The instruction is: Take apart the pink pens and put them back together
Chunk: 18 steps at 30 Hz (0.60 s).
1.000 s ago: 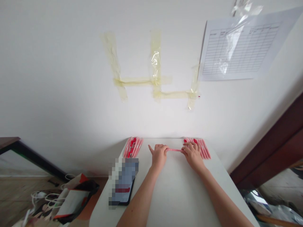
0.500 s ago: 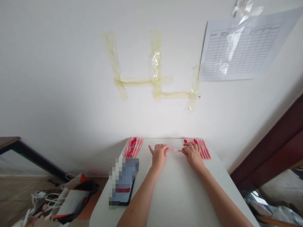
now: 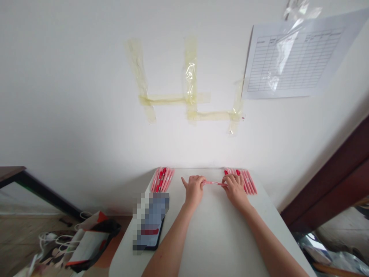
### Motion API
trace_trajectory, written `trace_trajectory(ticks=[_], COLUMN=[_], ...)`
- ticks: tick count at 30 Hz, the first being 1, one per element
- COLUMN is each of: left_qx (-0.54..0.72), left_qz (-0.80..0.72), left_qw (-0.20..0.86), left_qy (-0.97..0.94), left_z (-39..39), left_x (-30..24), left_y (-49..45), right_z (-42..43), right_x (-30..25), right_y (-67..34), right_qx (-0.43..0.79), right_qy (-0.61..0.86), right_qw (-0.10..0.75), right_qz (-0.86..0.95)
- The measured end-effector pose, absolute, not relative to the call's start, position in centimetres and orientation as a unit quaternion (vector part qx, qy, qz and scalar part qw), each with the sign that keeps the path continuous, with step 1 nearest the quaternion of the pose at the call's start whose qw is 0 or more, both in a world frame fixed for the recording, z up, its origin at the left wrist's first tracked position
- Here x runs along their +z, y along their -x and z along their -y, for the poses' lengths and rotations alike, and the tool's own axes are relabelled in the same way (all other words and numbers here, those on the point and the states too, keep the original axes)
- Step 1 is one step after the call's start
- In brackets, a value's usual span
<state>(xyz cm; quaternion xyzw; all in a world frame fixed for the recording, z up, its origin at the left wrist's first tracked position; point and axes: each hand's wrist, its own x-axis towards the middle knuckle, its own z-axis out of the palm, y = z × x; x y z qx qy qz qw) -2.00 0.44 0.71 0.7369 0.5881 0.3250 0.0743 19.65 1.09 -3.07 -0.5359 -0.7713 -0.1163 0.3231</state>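
Note:
A slim pink pen (image 3: 215,183) with a pale band at its middle lies level between my two hands, near the back of the white table. My left hand (image 3: 195,189) pinches its left end, thumb stretched out to the side. The right end is gripped by the fingertips of my right hand (image 3: 234,187); the fingers cover that tip. Just behind my right hand is a row of pink and red pens (image 3: 249,181), partly hidden by it. To the left, apart from my left hand, lies another row of pink and red pens (image 3: 163,180).
A phone (image 3: 152,221), partly blurred out, lies on the table (image 3: 219,238) left of my left forearm. The wall with yellowish tape (image 3: 190,80) and a taped paper form (image 3: 291,61) rises right behind. Bags and cables (image 3: 86,242) are on the floor at left.
Almost nothing differs. The fingers of my right hand have shifted slightly around the pen's end, and the pen seems turned a little; both hands stay in place.

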Motion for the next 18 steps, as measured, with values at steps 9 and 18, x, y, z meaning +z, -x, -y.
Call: trace_trajectory(ticks=[9,18], left_qx=[0.325,0.319], left_qz=[-0.592,-0.595], left_qw=[0.070,0.066], left_qy=[-0.734,-0.735], left_z=[-0.50,-0.52], left_x=[0.56,0.53], left_y=[2.06,2.02], right_z=[-0.96,-1.16], right_x=[-2.90,-3.31], right_y=[-19.86,-19.91], right_qx=[-0.111,-0.121], right_qy=[0.537,0.529], right_qw=[0.310,0.317], right_qz=[0.777,0.778])
